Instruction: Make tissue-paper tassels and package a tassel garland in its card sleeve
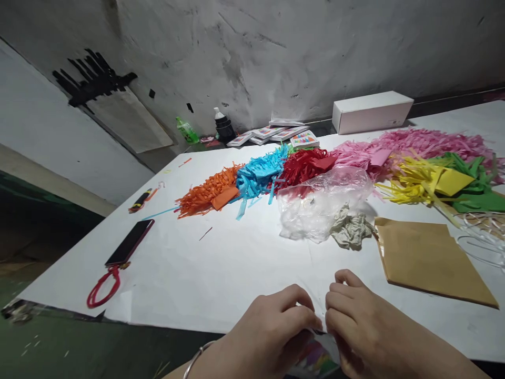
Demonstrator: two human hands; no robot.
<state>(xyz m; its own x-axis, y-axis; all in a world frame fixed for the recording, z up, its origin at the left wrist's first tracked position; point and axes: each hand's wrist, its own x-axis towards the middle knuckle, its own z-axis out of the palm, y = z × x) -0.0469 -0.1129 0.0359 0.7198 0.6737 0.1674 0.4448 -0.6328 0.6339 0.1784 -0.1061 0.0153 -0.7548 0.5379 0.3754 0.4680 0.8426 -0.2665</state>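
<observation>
Both hands pinch a small colourful packet (315,358) at the table's (205,273) 6 o'clock edge: left hand (272,331) and right hand (363,326) clenched on it, seemingly opening it. Next likely calls for pulling apart. Brown envelope (430,263) lies at 2 o'clock, phone (130,242) at 10.

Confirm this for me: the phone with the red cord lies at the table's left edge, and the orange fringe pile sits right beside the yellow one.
Not quite. In the head view the phone with the red cord does lie near the table's left edge, but the orange fringe pile sits beside the blue one; the yellow pile lies far to the right.
</observation>
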